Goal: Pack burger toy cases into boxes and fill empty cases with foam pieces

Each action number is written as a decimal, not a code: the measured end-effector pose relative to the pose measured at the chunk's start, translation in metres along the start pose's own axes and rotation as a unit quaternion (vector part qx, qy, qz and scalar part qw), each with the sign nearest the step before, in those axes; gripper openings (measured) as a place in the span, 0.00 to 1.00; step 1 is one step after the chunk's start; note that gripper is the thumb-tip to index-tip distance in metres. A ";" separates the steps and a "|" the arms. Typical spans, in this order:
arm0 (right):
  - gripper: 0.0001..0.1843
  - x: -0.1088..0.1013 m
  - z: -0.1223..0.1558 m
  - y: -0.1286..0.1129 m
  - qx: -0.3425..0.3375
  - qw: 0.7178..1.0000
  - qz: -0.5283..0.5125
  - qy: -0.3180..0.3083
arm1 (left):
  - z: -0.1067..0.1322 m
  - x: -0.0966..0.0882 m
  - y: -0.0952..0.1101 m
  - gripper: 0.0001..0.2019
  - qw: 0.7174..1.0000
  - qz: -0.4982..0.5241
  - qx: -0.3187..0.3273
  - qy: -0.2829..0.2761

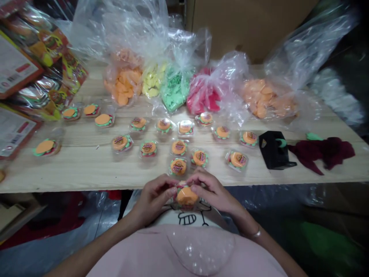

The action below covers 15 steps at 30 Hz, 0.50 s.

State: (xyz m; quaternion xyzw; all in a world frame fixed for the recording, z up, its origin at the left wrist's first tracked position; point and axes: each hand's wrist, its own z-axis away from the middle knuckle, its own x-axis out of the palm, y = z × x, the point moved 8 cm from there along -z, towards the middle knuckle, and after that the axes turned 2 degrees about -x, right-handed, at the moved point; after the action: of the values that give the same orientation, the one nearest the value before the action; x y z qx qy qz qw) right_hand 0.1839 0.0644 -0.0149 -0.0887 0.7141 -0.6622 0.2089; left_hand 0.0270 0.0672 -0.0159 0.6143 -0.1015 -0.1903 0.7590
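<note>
My left hand (157,196) and my right hand (210,190) grip a clear plastic box (186,197) from both sides, just in front of the table edge. Inside it sits a toy burger with an orange bun top. Fingers and thumbs of both hands are closed on the box's sides and far edge. Right beyond my fingertips stand more boxed toy burgers, one (178,166) straight ahead and another (199,158) a little to the right. Their bun tops carry a printed label.
Several more boxed burgers (148,148) spread over the wooden table (86,175). Behind them lie clear bags of orange (123,86), yellow (152,82), green (175,90) and red pieces (203,94). A black holder (273,151) and maroon cloth (323,152) lie right; printed packages (20,69) stack left.
</note>
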 end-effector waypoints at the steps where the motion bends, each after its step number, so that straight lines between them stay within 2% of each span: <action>1: 0.09 0.002 -0.006 -0.005 -0.005 1.000 0.013 -0.014 | 0.000 0.001 -0.001 0.07 1.000 0.004 -0.002 0.002; 5: 0.11 0.015 -0.022 -0.006 0.008 1.000 0.006 -0.023 | 0.006 -0.003 -0.006 0.08 0.999 0.026 -0.029 0.038; 7: 0.11 0.020 -0.021 0.000 0.016 1.000 -0.015 -0.020 | 0.009 -0.004 -0.004 0.08 0.998 0.030 -0.039 0.049; 9: 0.12 0.016 -0.013 0.009 0.036 0.999 -0.038 0.009 | 0.008 0.002 -0.002 0.08 0.997 0.040 -0.057 0.044; 10: 0.12 0.009 -0.006 0.016 0.053 0.997 -0.050 0.037 | 0.004 0.011 -0.003 0.09 0.995 0.060 -0.081 0.024; 12: 0.14 -0.011 0.016 0.033 0.096 0.986 -0.077 0.111 | -0.005 0.040 -0.015 0.11 0.977 0.124 -0.167 -0.039; 15: 0.18 -0.045 0.062 0.063 0.167 0.950 -0.115 0.236 | -0.015 0.104 -0.046 0.16 0.908 0.216 -0.335 -0.132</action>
State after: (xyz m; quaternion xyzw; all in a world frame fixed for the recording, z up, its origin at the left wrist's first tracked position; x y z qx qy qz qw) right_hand 0.2598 0.0329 -0.0712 0.0248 0.6073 -0.7935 -0.0314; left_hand 0.1194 0.0302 -0.0723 0.2566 -0.2609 -0.1241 0.9223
